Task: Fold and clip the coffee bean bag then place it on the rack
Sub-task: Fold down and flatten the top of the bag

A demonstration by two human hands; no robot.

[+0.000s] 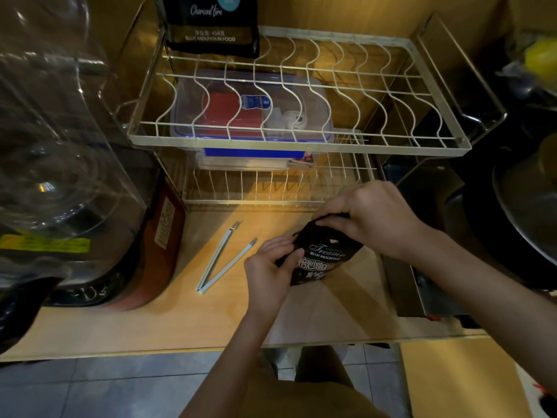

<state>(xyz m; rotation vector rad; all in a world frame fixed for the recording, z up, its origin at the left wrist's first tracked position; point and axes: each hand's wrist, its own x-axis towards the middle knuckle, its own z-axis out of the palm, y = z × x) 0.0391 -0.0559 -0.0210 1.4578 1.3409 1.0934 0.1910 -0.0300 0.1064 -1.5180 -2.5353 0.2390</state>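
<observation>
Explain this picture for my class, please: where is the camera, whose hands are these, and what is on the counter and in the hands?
There is no machine here. A person wears one wide-angle camera on the head, looking forward and down, so you see their own two bare arms reaching in from below.

Both hands hold a small black coffee bean bag standing on the wooden counter. The right hand presses over the bag's top, apparently folding it down, while the left hand grips its side.

Left of the bag, a long white sealing clip lies open in a V shape, untouched.

Behind stands a two-level wire rack. Another black coffee bag already sits at the upper level's back left, and a clear plastic box rests on the lower level. A large clear-topped appliance fills the left side.
</observation>
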